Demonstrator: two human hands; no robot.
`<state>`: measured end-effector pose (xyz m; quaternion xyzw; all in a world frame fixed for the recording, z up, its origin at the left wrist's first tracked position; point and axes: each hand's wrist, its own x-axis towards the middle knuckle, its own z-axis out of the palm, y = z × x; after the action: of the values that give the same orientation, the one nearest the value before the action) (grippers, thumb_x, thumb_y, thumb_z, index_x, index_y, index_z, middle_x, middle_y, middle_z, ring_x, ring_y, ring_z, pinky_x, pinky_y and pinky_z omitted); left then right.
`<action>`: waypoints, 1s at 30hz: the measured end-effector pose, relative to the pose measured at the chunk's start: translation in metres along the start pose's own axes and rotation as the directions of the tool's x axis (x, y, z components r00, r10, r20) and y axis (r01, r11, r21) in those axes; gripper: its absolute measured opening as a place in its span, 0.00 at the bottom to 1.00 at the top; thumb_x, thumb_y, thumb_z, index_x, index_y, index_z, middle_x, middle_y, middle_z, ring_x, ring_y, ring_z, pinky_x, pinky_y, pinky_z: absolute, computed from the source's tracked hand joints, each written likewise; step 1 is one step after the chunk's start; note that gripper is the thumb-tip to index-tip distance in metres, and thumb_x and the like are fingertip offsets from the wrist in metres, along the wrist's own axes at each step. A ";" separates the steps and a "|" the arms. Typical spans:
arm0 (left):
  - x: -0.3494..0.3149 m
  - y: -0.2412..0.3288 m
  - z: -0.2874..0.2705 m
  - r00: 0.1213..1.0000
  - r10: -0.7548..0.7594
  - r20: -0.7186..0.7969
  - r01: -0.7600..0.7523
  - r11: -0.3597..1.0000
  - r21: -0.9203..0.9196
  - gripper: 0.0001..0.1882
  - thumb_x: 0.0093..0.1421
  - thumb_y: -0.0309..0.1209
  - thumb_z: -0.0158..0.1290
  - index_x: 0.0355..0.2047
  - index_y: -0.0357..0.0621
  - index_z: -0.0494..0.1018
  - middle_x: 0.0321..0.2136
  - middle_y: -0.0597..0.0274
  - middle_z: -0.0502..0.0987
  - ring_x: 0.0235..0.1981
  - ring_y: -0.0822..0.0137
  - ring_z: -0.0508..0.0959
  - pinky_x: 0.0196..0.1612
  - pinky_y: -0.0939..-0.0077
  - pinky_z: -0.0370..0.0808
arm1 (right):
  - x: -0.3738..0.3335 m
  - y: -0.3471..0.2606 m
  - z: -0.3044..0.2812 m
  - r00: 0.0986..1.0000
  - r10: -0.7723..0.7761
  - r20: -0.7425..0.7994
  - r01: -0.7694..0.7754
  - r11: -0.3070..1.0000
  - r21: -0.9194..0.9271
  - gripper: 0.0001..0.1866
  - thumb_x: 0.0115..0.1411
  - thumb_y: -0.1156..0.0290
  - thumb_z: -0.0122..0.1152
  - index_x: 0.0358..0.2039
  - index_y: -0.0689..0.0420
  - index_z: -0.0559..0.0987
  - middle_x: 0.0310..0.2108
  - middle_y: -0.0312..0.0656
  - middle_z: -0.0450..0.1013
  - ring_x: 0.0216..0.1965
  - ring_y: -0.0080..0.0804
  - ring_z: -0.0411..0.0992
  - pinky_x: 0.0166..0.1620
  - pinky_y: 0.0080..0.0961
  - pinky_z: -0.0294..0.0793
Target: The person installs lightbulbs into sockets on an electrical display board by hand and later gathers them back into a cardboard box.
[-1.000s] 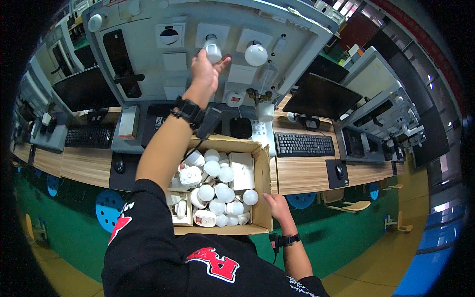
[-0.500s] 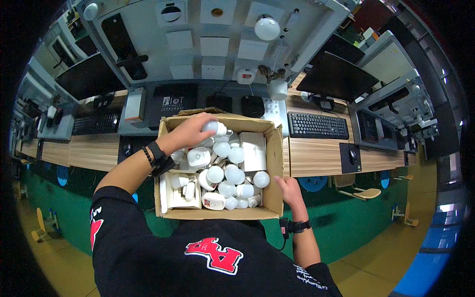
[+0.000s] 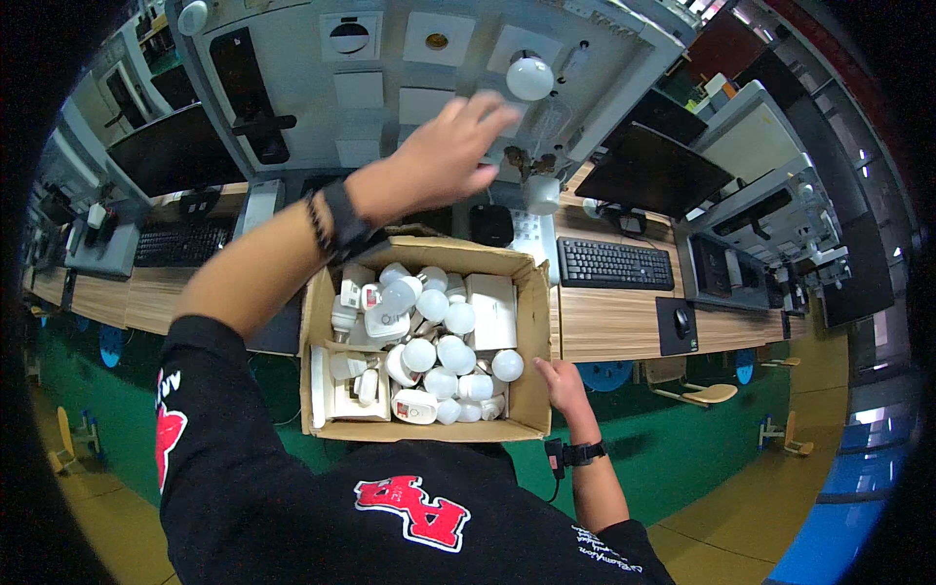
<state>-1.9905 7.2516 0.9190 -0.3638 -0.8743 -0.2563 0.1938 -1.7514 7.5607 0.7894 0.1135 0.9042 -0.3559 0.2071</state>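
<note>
My left hand (image 3: 437, 156) is raised beyond the cardboard box (image 3: 542, 336), its fingers stretched out, slightly blurred and holding nothing. It is close to a round white bulb (image 3: 529, 78) mounted on the grey upright panel (image 3: 302, 97). At the box's right wall, my right hand (image 3: 565, 386) grips the edge, thumb on the rim and the other fingers mostly hidden. Inside the box lie several white light bulbs (image 3: 440, 381), a small white device (image 3: 414, 407) and a white carton (image 3: 491, 312). One bulb (image 3: 399, 296) rests on top of the pile at the far left.
White square plates (image 3: 436, 41) and a black door handle (image 3: 261, 124) are fixed to the panel. A black keyboard (image 3: 616, 264), a mouse (image 3: 682, 321) and a monitor (image 3: 655, 177) stand on the wooden desk (image 3: 609, 327) to the right. Another keyboard (image 3: 182, 243) lies left.
My left hand has let go of a bulb in the box and moved up and away toward the panel. My right hand stays at the box's right edge.
</note>
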 end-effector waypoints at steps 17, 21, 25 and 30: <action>0.141 -0.019 0.028 0.950 -0.273 0.150 0.181 0.876 0.447 0.19 0.48 0.31 0.59 0.40 0.39 0.73 0.32 0.52 0.80 0.35 0.56 0.81 0.34 0.61 0.79 | 0.009 0.007 0.002 0.998 -0.056 -0.033 0.055 0.998 -0.027 0.32 0.57 0.48 0.51 0.18 0.72 0.72 0.19 0.64 0.65 0.22 0.56 0.67 0.28 0.46 0.63; 0.128 -0.028 0.033 0.963 -0.266 0.052 0.233 0.910 0.344 0.22 0.48 0.32 0.58 0.43 0.37 0.69 0.28 0.49 0.78 0.32 0.48 0.79 0.33 0.58 0.77 | 0.005 -0.001 -0.002 0.998 -0.051 -0.030 0.051 0.999 -0.015 0.32 0.57 0.48 0.51 0.18 0.72 0.72 0.19 0.65 0.65 0.22 0.57 0.68 0.29 0.46 0.63; 0.123 -0.028 0.033 0.965 -0.259 -0.028 0.257 0.928 0.269 0.22 0.49 0.36 0.58 0.43 0.37 0.69 0.29 0.46 0.78 0.33 0.46 0.78 0.34 0.56 0.77 | 0.008 0.004 0.001 0.999 -0.038 -0.039 0.038 0.999 -0.011 0.33 0.56 0.47 0.51 0.18 0.72 0.72 0.19 0.65 0.66 0.22 0.57 0.68 0.29 0.46 0.64; 0.120 -0.024 0.043 0.926 -0.364 -0.098 0.375 0.916 0.144 0.23 0.49 0.39 0.58 0.41 0.37 0.69 0.29 0.44 0.78 0.33 0.43 0.78 0.36 0.55 0.77 | 0.004 0.006 -0.002 0.998 -0.045 -0.035 0.044 0.999 -0.030 0.30 0.57 0.50 0.53 0.19 0.72 0.70 0.16 0.60 0.64 0.19 0.48 0.65 0.27 0.42 0.62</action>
<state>-2.0943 7.3270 0.9407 -0.1661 -0.9378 -0.2298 0.2003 -1.7534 7.5665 0.7857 0.0967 0.9152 -0.3451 0.1845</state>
